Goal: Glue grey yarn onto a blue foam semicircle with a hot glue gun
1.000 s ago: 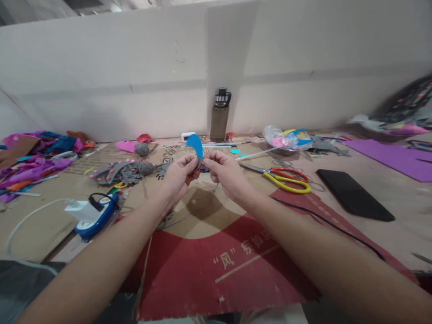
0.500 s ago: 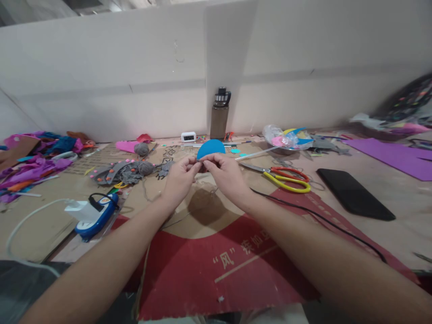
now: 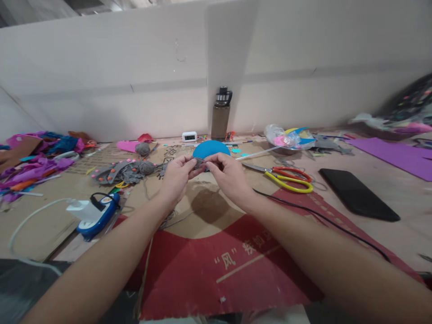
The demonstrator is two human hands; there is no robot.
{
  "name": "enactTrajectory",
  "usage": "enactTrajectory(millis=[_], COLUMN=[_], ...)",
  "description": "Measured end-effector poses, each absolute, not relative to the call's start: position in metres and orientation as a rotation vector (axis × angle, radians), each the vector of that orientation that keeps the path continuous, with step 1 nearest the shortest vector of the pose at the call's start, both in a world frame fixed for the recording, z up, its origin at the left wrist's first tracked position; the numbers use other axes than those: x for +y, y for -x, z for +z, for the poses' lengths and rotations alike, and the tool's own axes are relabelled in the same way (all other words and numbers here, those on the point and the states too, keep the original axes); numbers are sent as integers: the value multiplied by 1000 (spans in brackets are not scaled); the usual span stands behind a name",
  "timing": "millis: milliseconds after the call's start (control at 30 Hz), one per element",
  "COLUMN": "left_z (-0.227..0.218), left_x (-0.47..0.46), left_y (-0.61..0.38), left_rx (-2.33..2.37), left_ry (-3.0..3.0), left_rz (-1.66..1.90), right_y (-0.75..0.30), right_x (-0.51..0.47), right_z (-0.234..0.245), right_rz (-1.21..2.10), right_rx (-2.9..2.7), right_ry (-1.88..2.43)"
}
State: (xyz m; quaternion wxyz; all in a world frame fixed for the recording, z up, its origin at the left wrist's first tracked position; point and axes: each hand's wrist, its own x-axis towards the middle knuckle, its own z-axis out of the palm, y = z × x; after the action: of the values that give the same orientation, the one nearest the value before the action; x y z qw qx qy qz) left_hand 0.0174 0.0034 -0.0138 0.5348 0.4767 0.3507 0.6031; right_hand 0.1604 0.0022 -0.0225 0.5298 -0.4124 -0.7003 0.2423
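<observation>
In the head view my left hand and my right hand meet above the cardboard sheet. The fingertips of both are pinched on grey yarn, partly hidden by the fingers. Right behind the fingertips shows a blue rounded piece with a curved upper edge. Its lower part is covered by my hands, and I cannot tell how the yarn joins it. A thin grey strand runs over the cardboard below my left hand.
Scissors with red and yellow handles and a black phone lie to the right. A bottle and a small clock stand behind. At left are grey yarn pieces, a blue power strip and coloured scraps.
The blue piece now looks wider and flatter than before. Grey yarn has come into view between my fingertips, and my hands have parted slightly.
</observation>
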Motion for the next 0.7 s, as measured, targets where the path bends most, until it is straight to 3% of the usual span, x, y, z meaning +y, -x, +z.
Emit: enactTrajectory(millis=[700], left_z=[-8], left_x=[5], left_y=[-16], left_rx=[892], left_ry=[-1045], left_rz=[1470], right_y=[-161], right_x=[2], right_z=[-25], right_rz=[350], right_rx=[-1892], right_ry=[922])
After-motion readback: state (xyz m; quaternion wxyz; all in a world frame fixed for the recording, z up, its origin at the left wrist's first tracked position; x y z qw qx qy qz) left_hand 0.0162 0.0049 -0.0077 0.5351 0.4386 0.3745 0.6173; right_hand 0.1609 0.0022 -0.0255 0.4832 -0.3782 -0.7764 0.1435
